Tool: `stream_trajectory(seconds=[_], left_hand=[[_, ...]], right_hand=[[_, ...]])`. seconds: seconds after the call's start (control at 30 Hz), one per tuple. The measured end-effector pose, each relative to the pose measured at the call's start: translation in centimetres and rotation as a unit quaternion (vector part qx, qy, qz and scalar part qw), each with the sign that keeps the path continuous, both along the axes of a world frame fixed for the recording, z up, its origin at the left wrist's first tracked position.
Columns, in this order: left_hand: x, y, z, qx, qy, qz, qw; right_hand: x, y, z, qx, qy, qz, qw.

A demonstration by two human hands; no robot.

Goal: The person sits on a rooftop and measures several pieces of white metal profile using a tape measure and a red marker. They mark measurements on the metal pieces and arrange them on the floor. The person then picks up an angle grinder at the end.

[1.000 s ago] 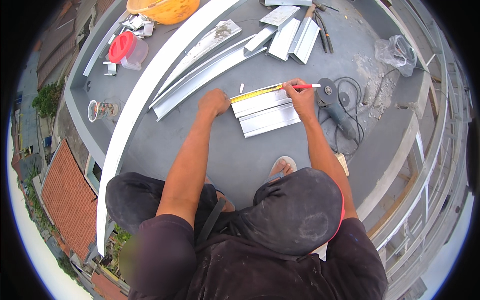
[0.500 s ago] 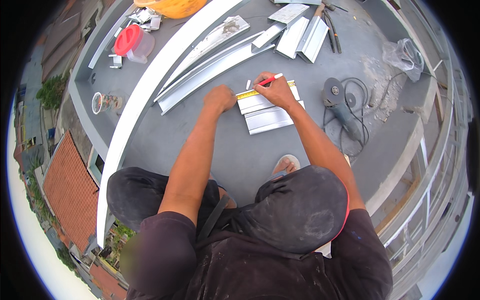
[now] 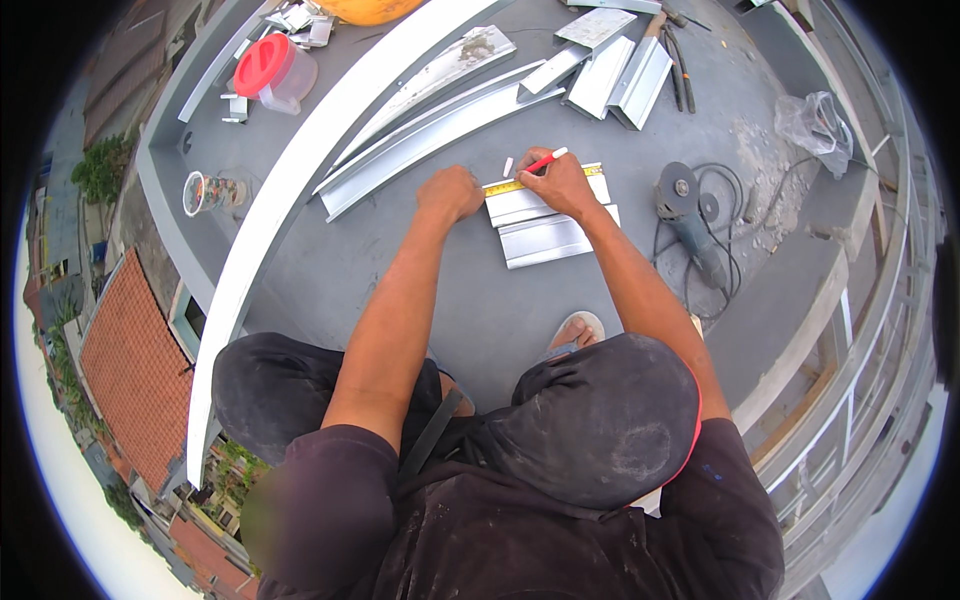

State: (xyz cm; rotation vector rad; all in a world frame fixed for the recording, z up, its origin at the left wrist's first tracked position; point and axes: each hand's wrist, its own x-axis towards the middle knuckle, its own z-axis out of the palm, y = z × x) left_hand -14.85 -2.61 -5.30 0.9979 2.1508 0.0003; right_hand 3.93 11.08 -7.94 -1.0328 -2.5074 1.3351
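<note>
My left hand (image 3: 450,193) is closed at the left end of a yellow tape measure (image 3: 502,187), its fingers curled out of sight. The tape lies across the far edge of a short silver metal channel piece (image 3: 517,208). Over that tape, my right hand (image 3: 562,186) pinches a red marker (image 3: 541,161), white at its upper end and slanting up to the right. Its tip is hidden by my fingers. Nearer to me, a second short channel piece (image 3: 545,240) lies against the first. A small pale stick-like piece (image 3: 508,167) rests just beyond the tape.
An angle grinder (image 3: 690,225) with its coiled cable lies at right, near a clear plastic bag (image 3: 815,125). Metal channel offcuts (image 3: 600,75) and pliers (image 3: 681,75) lie beyond my hands. A long curved white strip (image 3: 285,185) crosses the left, past a red-lidded tub (image 3: 275,72).
The whole view has shifted slightly, moving things a little to the right. My hands keep nearly the same place on the tape, and the marker stays in my right hand.
</note>
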Motion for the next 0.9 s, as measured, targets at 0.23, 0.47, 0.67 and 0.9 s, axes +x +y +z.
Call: stream_trajectory(seconds=[0.23,0.47,0.67,0.9], left_hand=[[-0.1,-0.2,-0.4,-0.002,-0.010,0.007,1.000],[0.2,-0.1,-0.2,0.016,0.004,-0.011,1.000],[1.6,-1.7,1.6,0.035,0.014,-0.013,0.999],[9.4,-6.5,6.4,0.000,-0.059,-0.017,0.998]], right_hand=[[-0.5,-0.1,0.9,0.020,-0.031,0.017,0.999],[0.5,-0.9,2.8,-0.061,0.113,-0.126,0.984],[8.4,-2.4,7.9,-0.064,0.242,-0.287,0.925],[19.6,-6.6,10.6,-0.075,0.242,-0.407,0.877]])
